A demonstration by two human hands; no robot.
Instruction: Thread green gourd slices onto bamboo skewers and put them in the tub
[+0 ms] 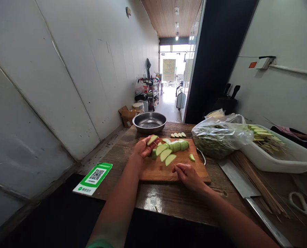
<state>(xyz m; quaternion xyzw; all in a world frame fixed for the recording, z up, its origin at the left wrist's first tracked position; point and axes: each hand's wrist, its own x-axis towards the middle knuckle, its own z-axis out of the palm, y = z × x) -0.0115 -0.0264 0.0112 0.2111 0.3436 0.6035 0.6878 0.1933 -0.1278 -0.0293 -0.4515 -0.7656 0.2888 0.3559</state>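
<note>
My left hand is closed on a half-round zucchini slice, pale inside with a green rim. Below and to the right, my right hand pinches the end of a thin wooden skewer. Three zucchini slices sit along that skewer, its far end pointing toward my left hand. Behind them a row of cut zucchini slices leans together on the wooden cutting board. One small zucchini piece lies apart at the board's right side.
A filled zucchini skewer lies beyond the board, near a steel basin. To the right are a plastic bag of greens, a white tub of skewers, a cleaver, loose sticks and scissors. A QR-code card lies left.
</note>
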